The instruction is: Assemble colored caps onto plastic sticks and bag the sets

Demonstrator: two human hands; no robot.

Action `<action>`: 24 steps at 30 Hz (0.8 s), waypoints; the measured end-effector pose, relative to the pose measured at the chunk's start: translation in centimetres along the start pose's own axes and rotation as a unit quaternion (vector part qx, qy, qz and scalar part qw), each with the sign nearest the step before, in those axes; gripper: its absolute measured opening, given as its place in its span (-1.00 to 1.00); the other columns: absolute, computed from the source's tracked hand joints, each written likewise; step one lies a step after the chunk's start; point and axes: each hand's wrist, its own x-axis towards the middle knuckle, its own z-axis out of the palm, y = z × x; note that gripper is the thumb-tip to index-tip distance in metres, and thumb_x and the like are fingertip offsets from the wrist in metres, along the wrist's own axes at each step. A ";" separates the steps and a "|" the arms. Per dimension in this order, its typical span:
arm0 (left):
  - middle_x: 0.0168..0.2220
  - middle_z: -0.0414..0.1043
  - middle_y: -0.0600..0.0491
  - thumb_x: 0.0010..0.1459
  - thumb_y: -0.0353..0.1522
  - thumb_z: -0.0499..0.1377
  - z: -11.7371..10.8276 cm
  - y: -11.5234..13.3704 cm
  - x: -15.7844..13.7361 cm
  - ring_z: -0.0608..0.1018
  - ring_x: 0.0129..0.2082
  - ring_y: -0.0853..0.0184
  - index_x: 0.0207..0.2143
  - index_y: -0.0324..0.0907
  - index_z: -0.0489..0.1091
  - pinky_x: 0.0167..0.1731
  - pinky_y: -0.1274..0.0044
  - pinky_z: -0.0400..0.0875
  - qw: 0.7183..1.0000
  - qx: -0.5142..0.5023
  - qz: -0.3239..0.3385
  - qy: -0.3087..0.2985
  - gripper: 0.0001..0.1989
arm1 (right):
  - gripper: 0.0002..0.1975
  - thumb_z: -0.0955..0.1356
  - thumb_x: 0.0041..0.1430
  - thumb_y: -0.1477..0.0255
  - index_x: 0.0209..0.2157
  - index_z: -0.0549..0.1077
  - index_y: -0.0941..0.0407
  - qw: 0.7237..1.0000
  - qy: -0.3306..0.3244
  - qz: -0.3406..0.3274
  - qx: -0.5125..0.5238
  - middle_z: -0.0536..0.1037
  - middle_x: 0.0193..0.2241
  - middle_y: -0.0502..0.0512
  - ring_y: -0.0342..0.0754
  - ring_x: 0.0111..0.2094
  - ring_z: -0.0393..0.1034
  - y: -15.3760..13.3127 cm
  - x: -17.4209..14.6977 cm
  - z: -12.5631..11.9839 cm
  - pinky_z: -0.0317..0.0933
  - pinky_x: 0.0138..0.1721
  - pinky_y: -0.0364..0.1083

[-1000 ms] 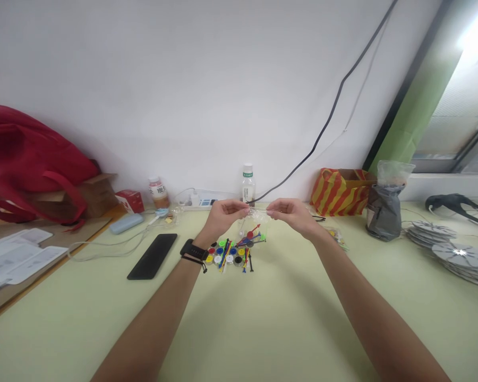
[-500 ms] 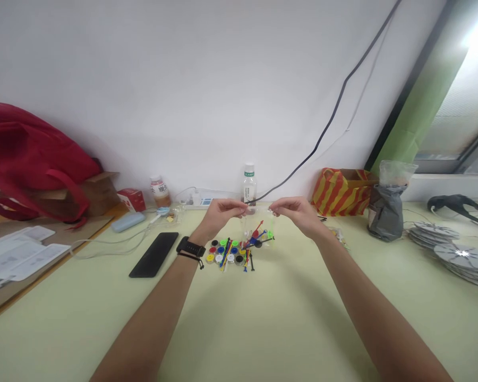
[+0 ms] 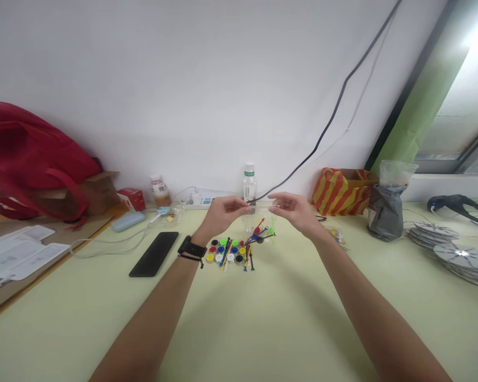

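Head view: the clear bag (image 3: pixel 255 217) is hard to make out from where I stand; thin, see-through film, edges nearly lost. It hangs between the two hands, over the far side of the table (image 3: pixel 239 329). Left hand (image 3: pixel 223 216) pinches its upper rim, thumb against bent fingers. Right hand (image 3: pixel 297 215) has thumb and forefinger parted at the bag's right corner; can't tell if the other fingers grip it. Red, blue, green and black pieces (image 3: pixel 257 231) show through the film; unclear which are inside and which behind. The bottle's (image 3: pixel 249 183) base is hidden behind the bag and left hand. Red backpack (image 3: pixel 35 154) is cut off at left, stacked grey discs (image 3: pixel 462 260) at right.

Materials: small round plastic spools (image 3: pixel 231 258) in yellow, white, blue and black sit just nearer than the bag, slim plastic sticks (image 3: pixel 225 253) across them. Flat black phone (image 3: pixel 154 254) to the left, glossy slab. Striped red-yellow bag (image 3: pixel 342 192) far right, creased; crumpled grey bag (image 3: pixel 385 212) beside it.
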 end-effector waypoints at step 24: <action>-0.19 0.68 -0.10 0.06 -0.18 0.43 -0.1 -1.2 -0.1 0.68 -0.17 0.18 -0.21 -0.24 0.63 -0.04 0.37 0.56 0.999 -0.002 -0.035 -0.019 -0.66 | -0.63 0.51 0.10 0.17 -0.14 0.64 0.12 0.999 -0.026 0.012 -0.020 0.66 -0.23 0.15 0.04 -0.20 0.50 1.1 0.0 -0.4 0.36 -0.12 0.01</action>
